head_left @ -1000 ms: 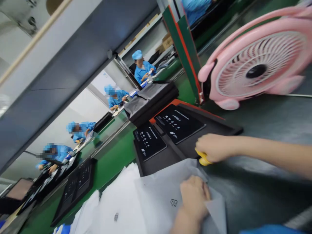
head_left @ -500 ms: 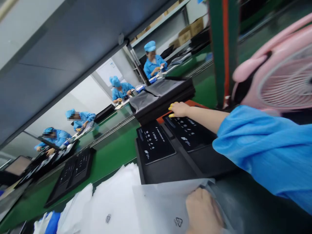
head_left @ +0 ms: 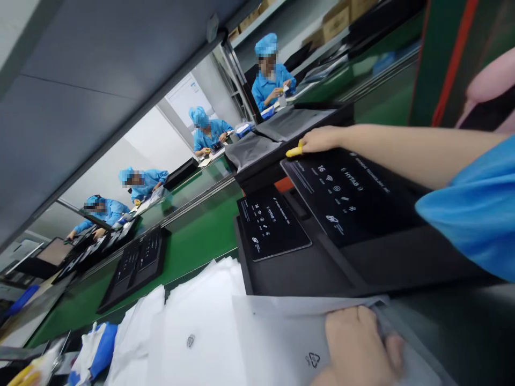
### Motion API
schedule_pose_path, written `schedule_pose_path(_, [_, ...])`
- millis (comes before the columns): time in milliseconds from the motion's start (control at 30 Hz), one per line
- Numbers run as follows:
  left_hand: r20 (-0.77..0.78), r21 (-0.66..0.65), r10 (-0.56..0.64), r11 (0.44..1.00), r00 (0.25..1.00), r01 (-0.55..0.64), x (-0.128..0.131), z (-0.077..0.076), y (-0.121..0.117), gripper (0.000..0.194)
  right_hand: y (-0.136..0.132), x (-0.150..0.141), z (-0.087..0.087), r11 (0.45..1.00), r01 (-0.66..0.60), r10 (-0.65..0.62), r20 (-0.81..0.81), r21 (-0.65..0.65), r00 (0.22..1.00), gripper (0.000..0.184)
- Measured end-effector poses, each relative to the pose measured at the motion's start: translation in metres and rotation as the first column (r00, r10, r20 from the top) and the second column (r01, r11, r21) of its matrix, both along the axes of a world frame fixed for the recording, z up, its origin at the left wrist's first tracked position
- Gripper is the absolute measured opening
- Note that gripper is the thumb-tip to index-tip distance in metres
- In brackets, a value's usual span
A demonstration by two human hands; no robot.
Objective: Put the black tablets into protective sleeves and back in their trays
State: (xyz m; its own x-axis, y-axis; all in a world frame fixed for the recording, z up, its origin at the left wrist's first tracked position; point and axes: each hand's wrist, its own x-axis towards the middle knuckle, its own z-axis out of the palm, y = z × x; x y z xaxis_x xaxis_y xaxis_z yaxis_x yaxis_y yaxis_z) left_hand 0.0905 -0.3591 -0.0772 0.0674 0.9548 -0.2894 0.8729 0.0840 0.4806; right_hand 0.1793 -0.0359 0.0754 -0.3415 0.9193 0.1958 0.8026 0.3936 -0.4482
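Observation:
My right hand, with yellow finger cots, grips the far edge of a black tablet that is tilted up off a black tray. White print shows on the tablet's film. A second tablet lies flat in the tray's left side. Low in the view, my left hand is closed on a frosted plastic bag, its fingers curled at the bag's mouth. Left of it lies a stack of white bags.
A stack of black trays with grey sheets stands behind. Another tray with tablets sits on the green belt. Co-workers in blue sit across. A shelf overhangs the upper left; a pink fan stands at right.
My right hand has raised the right-hand tablet out of the tray and drawn it nearer. My left hand keeps its hold on the bag. The head view has shifted.

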Motion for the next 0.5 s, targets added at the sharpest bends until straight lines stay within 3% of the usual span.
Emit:
schedule_pose_path(133, [-0.101, 0.128, -0.043, 0.990, 0.994, 0.056, 0.001, -0.010, -0.002, 0.026, -0.046, 0.020, 0.052, 0.990, -0.138, 0.144, 0.214, -0.041, 0.966, 0.056])
schedule_pose_path(200, [-0.139, 0.205, -0.074, 0.974, 0.988, 0.102, 0.000, -0.015, -0.004, 0.019, -0.075, 0.029, 0.070, 0.985, -0.166, 0.171, 0.280, -0.044, 0.945, 0.064])
schedule_pose_path(267, [-0.125, 0.298, -0.082, 0.948, 0.989, 0.116, -0.002, -0.018, -0.005, 0.009, -0.103, 0.040, 0.083, 0.980, -0.196, 0.178, 0.320, 0.024, 0.931, 0.057])
schedule_pose_path(333, [-0.011, 0.358, -0.031, 0.933, 0.999, 0.033, -0.006, -0.020, -0.006, 0.011, -0.130, 0.056, 0.094, 0.973, -0.200, 0.164, 0.264, 0.118, 0.950, 0.042])
schedule_pose_path(400, [0.196, 0.363, 0.083, 0.920, 0.977, -0.151, -0.010, -0.019, -0.008, 0.015, -0.161, 0.081, 0.100, 0.970, -0.127, 0.095, 0.160, 0.207, 0.983, 0.030])
schedule_pose_path(467, [0.403, 0.319, 0.193, 0.886, 0.895, -0.335, -0.014, -0.015, -0.012, 0.018, -0.194, 0.108, 0.097, 0.972, 0.035, -0.011, -0.104, 0.233, 0.995, 0.026])
schedule_pose_path(500, [0.483, 0.298, 0.228, 0.865, 0.845, -0.404, -0.015, -0.013, -0.014, 0.020, -0.211, 0.120, 0.091, 0.974, 0.131, -0.071, -0.303, 0.183, 0.950, 0.026])
